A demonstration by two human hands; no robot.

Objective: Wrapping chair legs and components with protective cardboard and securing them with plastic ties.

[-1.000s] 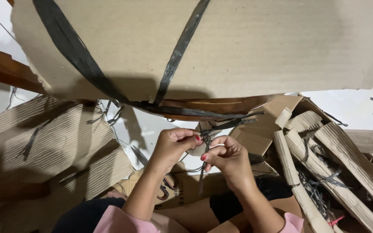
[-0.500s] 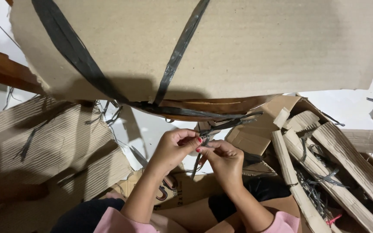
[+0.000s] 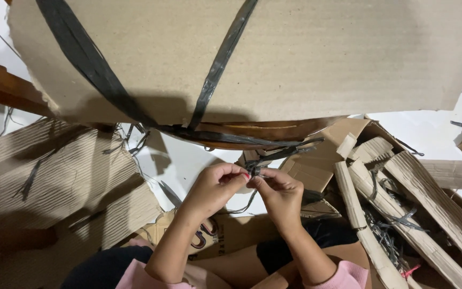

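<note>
So from my feed, both hands are right in the middle, knuckle to knuckle, working the same bit of black plastic strap [image 3: 256, 170]. My left hand [image 3: 216, 187] has thumb and forefinger pressed together on the strap end, and my right hand [image 3: 280, 191] is pinching it from the other side, fingers curled in tight. The two sets of fingertips are basically touching, with the knotted bit of strap poking up just above them.

From that pinch, the strap runs up and away to the right, toward the underside of the big cardboard sheet [image 3: 295, 53] that hangs over everything above the hands. Two more wide black bands [image 3: 89, 59] cross that sheet and meet near its lower edge, just above my hands. A thin loose tail of strap hangs below the hands too, between the wrists.

Left of the left hand there's a pile of corrugated cardboard pieces [image 3: 54, 182], ribbed side up, with some stray strap bits on it. Right of the right hand is a heap of rolled cardboard strips [image 3: 402, 192] tangled with more black strapping. Pink sleeves [image 3: 135, 275] show at the bottom, and white floor [image 3: 188, 160] peeks through just above the left hand.
</note>
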